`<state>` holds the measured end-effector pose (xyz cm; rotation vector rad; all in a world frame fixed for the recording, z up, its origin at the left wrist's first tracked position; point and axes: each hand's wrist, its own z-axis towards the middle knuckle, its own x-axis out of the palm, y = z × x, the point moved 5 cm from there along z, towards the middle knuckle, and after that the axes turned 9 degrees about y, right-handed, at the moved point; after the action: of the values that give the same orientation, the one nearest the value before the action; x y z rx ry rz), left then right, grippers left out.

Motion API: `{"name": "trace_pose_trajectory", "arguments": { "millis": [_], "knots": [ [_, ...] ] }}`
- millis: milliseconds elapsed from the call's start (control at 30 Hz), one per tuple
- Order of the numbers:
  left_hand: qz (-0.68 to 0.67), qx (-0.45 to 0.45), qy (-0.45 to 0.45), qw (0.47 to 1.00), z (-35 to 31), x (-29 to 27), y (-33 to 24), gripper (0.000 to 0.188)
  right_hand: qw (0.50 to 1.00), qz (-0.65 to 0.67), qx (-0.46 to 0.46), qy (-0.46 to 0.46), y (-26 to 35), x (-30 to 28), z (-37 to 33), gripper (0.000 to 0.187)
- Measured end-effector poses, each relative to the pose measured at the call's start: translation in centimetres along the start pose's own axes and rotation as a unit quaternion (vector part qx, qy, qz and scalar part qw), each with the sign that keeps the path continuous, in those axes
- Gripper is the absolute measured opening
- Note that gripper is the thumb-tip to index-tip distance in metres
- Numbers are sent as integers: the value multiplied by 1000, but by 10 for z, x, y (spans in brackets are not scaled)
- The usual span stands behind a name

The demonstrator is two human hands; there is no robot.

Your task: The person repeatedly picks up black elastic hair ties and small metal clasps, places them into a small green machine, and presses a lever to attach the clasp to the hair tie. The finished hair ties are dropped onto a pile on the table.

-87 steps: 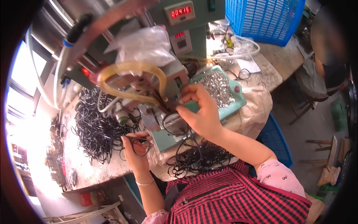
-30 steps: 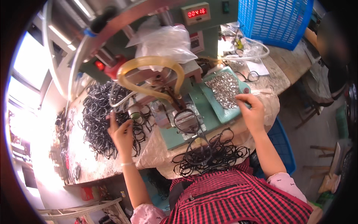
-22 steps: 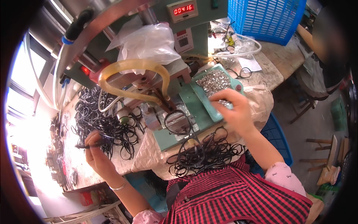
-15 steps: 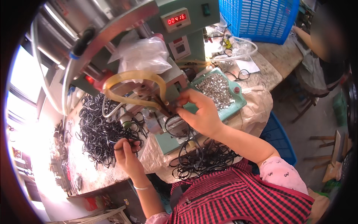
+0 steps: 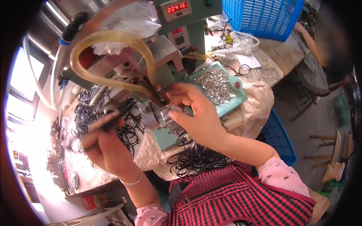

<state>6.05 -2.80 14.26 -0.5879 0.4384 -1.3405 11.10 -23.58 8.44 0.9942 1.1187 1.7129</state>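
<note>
up and leftward goes the left hand [image 5: 109,150], nearer the camera than half a second ago, while the right hand [image 5: 203,118] holds about the same spot at the machine. left thumb and fingers are pinching a dark strip [image 5: 109,123], too blurred to name closer, held in the air by the left-hand tangle of black loops [image 5: 128,132]. a hurried swing like that could let the strip slip, or hook it on a loop. over on the right, thumb and fingers curl just beside the metal fixture [image 5: 151,116]; whether they're pinching anything, i can't tell. that's the worry: fingertips this close to the dark prongs [image 5: 162,98] could get nipped if the machine [image 5: 200,37] cycled early. further out, the front heap of black loops [image 5: 196,160] lies against the green base [image 5: 164,138], and one stray loop might drag others along. beside the right wrist sits the teal tray [image 5: 238,101], loaded with silvery bits [image 5: 215,84]; a careless elbow or wrist could knock it and scatter them.
</note>
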Motion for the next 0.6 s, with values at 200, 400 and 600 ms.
{"name": "trace_pose_trajectory", "arguments": {
  "millis": [200,400,600],
  "knots": [
    [203,82,284,933,-34,67,-3,20,864,-492,-106,-24,-27,-82,22,25],
    [239,92,349,901,-41,78,9,15,801,-583,-97,-96,-75,-139,1,11],
    [243,59,356,900,-42,73,8,20,803,-566,-131,-134,-64,-133,5,8]
  ]
}}
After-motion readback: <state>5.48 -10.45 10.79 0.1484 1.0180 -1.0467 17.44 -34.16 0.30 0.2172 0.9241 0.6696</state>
